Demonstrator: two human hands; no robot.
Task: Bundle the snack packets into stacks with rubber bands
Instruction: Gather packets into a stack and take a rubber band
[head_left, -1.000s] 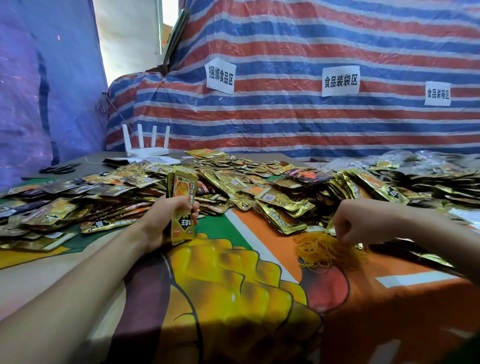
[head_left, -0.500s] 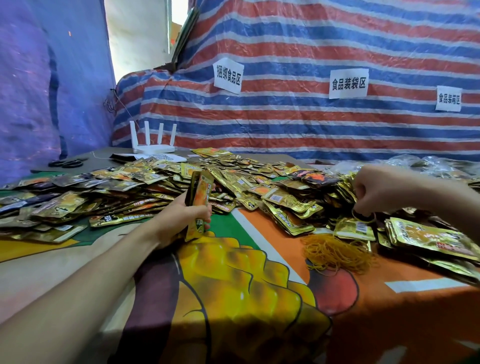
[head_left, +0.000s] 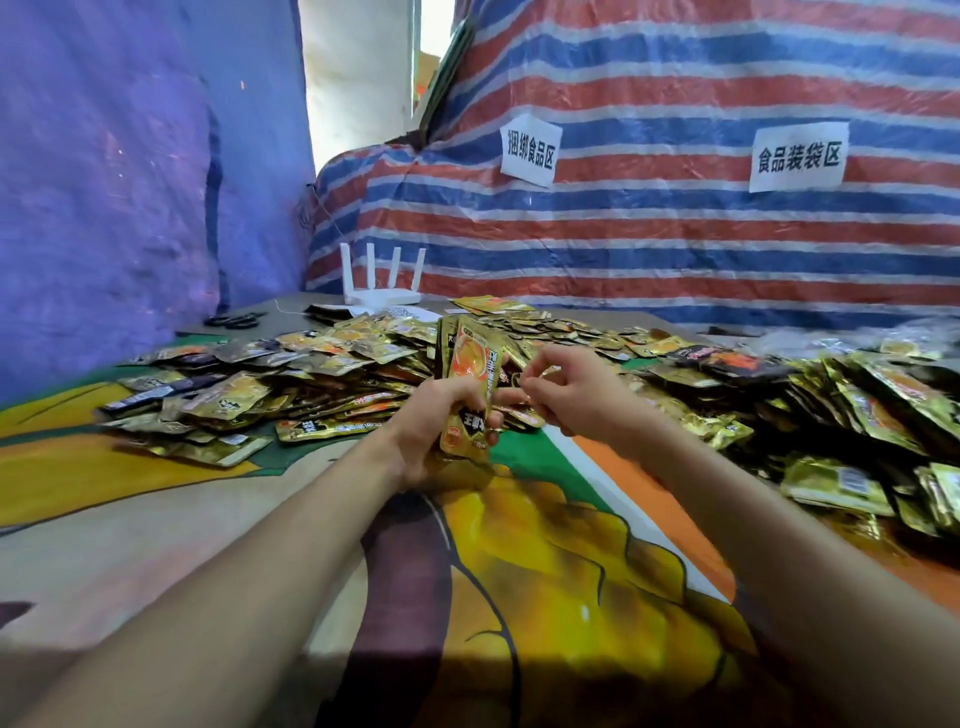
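Note:
My left hand (head_left: 441, 421) grips a small stack of gold and orange snack packets (head_left: 470, 379), held upright over the printed table cover. My right hand (head_left: 571, 389) is right beside the stack's top edge. Its fingertips are curled and pinch a thin rubber band (head_left: 522, 382), which is barely visible. Loose gold snack packets lie in a wide heap (head_left: 234, 395) to the left and behind my hands. More are piled at the right (head_left: 857, 410). The heap of rubber bands is hidden behind my right arm.
A white router (head_left: 382, 283) and black scissors (head_left: 234, 321) sit at the table's far left. A striped tarp with paper labels (head_left: 530, 150) rises behind the table. The colourful table cover (head_left: 545, 597) lies bare in front of me.
My right hand left the rubber band heap and packets at the right and came in to the stack. My left hand raised the stack slightly toward the middle.

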